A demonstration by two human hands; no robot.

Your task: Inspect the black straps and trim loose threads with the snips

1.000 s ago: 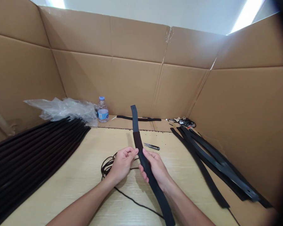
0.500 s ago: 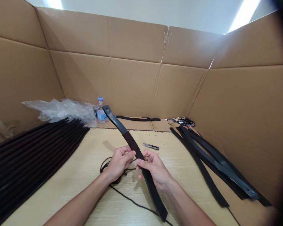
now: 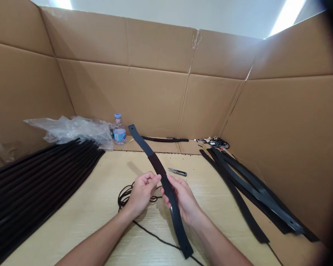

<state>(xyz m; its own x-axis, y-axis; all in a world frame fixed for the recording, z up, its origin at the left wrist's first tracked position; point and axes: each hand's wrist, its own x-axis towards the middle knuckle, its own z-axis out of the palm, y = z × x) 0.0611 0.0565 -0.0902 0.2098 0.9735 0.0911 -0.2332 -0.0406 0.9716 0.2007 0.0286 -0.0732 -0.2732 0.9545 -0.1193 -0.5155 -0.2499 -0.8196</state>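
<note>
A long, curved black strip (image 3: 175,218) slants across the middle of the head view, its upper end pierced by a small hole. Dark brown cord wrapping (image 3: 157,164) covers a section above my hands. My left hand (image 3: 144,190) is closed, thumb and fingertips pinching at the strip's left edge, just below the wrapping. On the right edge, my right hand (image 3: 181,195) grips the strip, thumb near the wrapping and fingers curled behind. A loose coil of thin dark cord (image 3: 123,197) lies behind my left hand; its tail runs along the table toward the strip's lower end.
Small thread snips (image 3: 177,172) lie beyond my hands. Wrapped dark strips (image 3: 44,177) are stacked left, below clear plastic bags (image 3: 72,129) and a water bottle (image 3: 120,130). More black strips (image 3: 238,195) rest at right, near tangled cord scraps (image 3: 218,142). Cardboard walls (image 3: 155,96) enclose the table.
The strip has turned about its length, and its upper end has shifted right. My right hand has moved slightly up it, its thumb now beside the wrapping. My left hand stays nearly in place.
</note>
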